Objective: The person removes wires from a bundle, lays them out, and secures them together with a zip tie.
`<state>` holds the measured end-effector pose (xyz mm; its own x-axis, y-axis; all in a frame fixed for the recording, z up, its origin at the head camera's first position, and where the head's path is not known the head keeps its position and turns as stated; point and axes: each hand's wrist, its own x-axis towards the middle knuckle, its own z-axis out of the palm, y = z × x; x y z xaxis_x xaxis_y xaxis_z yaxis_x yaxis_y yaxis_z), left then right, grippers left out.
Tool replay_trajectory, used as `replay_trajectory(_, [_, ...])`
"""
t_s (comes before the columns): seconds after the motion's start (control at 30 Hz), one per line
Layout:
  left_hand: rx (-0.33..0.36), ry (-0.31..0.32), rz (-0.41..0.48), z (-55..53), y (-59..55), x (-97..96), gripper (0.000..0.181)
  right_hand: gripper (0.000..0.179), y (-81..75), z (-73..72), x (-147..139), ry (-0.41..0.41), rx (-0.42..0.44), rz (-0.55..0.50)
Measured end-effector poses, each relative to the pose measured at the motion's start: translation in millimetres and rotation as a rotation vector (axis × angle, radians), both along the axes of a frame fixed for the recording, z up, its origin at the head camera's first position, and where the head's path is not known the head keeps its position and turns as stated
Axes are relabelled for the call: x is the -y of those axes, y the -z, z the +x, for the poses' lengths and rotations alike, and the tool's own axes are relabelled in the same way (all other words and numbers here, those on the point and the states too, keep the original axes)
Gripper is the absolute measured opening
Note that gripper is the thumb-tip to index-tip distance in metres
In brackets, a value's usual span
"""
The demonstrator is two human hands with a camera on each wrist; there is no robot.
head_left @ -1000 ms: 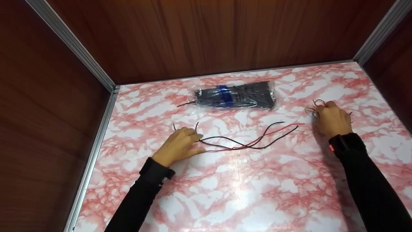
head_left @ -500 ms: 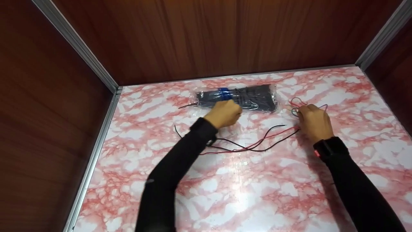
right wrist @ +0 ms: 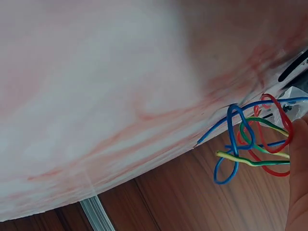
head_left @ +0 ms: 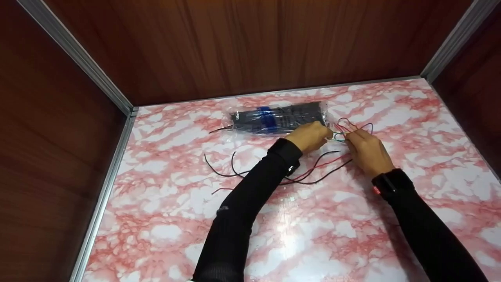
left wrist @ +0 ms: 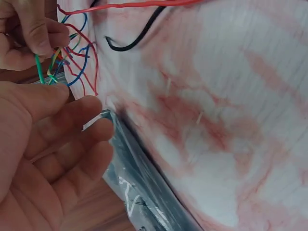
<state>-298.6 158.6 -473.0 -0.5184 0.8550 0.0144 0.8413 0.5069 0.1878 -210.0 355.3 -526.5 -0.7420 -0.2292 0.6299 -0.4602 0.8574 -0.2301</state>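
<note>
Right hand (head_left: 368,150): its thumb and finger pinched the coloured wires (right wrist: 252,137), and some loops came out past the fingertips, toward eleven and twelve o'clock.
Left hand (head_left: 309,137): it was near the right hand, at about nine o'clock of it. Its fingers were curved and partly spread from each other. A green wire reached the side of its thumb, but whether it was pinched there I could not tell.
Bundle: the coloured wires (red, blue, green, yellow-green) were at two o'clock from the middle of the desk (head_left: 156,231), between the two hands, looped and crossing one another.
Long wires: the black wires (left wrist: 127,48) and a long red wire (left wrist: 134,6) lay on the desk at eight o'clock of the right hand, crossing each other. The left sleeve (head_left: 250,203) passed over them.
Plastic bag (head_left: 280,117): clear, with dark contents and a blue band (head_left: 267,117), it lay at twelve o'clock. A thin dark tip stuck out at its nine o'clock end.
Surroundings: the desk was patterned in red and white. A wooden wall (head_left: 235,47) stood behind it at twelve o'clock.
</note>
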Motion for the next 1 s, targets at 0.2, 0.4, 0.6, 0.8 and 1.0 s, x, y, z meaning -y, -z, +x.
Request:
replay_trajectory(0.2, [-0.168, -0.068, -0.029, 0.0, 8.1, -5.4, 0.021, 0.004, -2.7, 0.0, -3, 0.036, 0.048, 0.092])
replay_trajectory(0.4, [-0.233, -0.117, -0.124, 2.7, 17.5, -16.2, 0.031, 0.009, -1.5, 3.0, -5, 0.105, 0.074, 0.171])
replay_trajectory(0.6, [-0.291, -0.213, -0.108, 4.5, 26.0, -17.8, 0.035, 0.01, 0.3, 6.3, -7, 0.152, -0.018, 0.223])
replay_trajectory(0.8, [-0.376, -0.234, -0.103, 4.9, 22.5, -20.1, 0.039, 0.009, -8.4, 1.5, -14, 0.171, -0.075, 0.245])
replay_trajectory(1.0, [-0.414, -0.225, -0.039, 3.7, 21.2, -19.3, 0.049, 0.008, -15.7, 4.6, -20, 0.146, -0.06, 0.272])
